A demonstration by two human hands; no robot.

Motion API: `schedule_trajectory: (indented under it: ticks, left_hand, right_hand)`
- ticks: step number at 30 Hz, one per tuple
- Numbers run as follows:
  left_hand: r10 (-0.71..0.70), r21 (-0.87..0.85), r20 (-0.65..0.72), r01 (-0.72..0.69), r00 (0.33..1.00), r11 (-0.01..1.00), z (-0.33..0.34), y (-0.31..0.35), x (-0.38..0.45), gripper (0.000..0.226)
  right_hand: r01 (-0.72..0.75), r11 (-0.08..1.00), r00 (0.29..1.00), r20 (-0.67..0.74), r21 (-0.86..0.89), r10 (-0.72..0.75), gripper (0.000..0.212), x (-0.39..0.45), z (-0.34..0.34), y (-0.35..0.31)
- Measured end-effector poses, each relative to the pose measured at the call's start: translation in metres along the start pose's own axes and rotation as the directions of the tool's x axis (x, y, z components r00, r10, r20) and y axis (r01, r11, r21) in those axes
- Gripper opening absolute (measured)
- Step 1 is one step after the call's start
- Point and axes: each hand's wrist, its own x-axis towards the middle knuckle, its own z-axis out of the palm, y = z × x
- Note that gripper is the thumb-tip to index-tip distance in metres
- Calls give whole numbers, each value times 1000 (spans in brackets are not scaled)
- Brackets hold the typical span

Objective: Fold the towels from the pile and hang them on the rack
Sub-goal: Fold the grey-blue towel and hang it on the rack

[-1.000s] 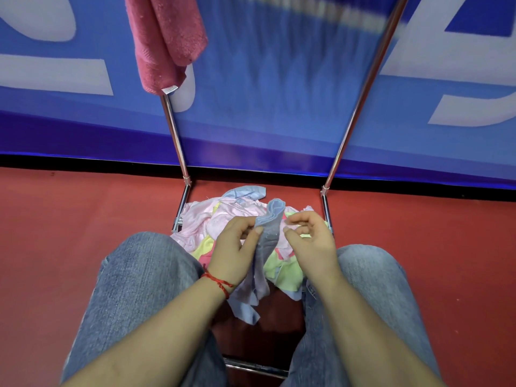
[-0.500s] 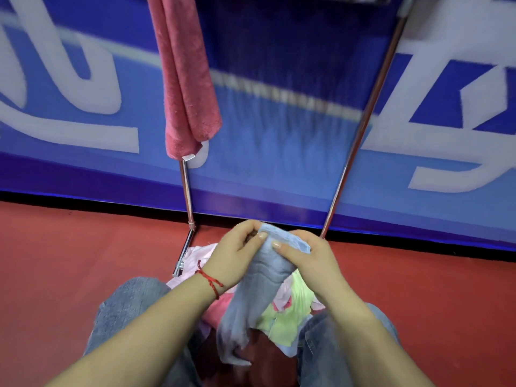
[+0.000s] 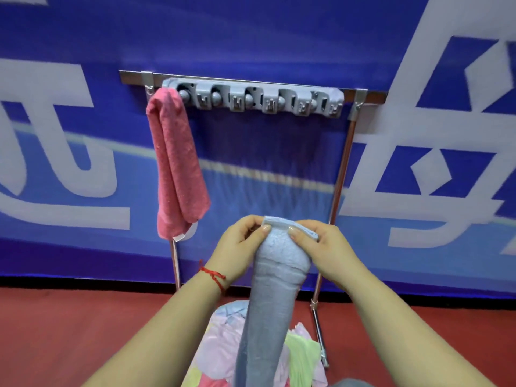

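A folded light blue towel (image 3: 275, 286) hangs down in a long narrow strip in front of me. My left hand (image 3: 237, 250) and my right hand (image 3: 325, 250) pinch its top fold from either side. Beneath it lies the pile of towels (image 3: 298, 356) in pink, green and pale blue, on the floor inside the rack's base. The rack (image 3: 339, 174) is a chrome frame with a grey clip bar (image 3: 259, 100) across the top. A pink towel (image 3: 178, 163) hangs folded from the bar's left end. The other clips hold nothing.
A blue banner with large white letters (image 3: 418, 135) stands right behind the rack. The floor (image 3: 69, 331) is red. A red string bracelet (image 3: 213, 275) is on my left wrist. A bit of my jeans (image 3: 350, 383) shows at the bottom edge.
Both hands have lifted the blue towel up off the pile to about mid-height of the rack. The view has tilted upward, and the clip bar is now visible.
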Motion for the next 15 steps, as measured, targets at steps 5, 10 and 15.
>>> schedule_trajectory:
  ticks: [5, 10, 15]
  left_hand:
    - [-117, -197, 185, 153, 976, 968, -11, 19, 29, 30]
    - [-155, -69, 405, 199, 901, 978, -14, 31, 45, 36]
    - [-237, -77, 396, 289, 887, 954, -9, 34, 52, 17]
  right_hand:
    - [22, 1000, 992, 122, 10, -23, 10, 31, -22, -29]
    - [-5, 997, 985, 174, 83, -9, 8, 53, -38, -59]
    - [-12, 998, 987, 162, 66, 2, 8, 72, -48, -86]
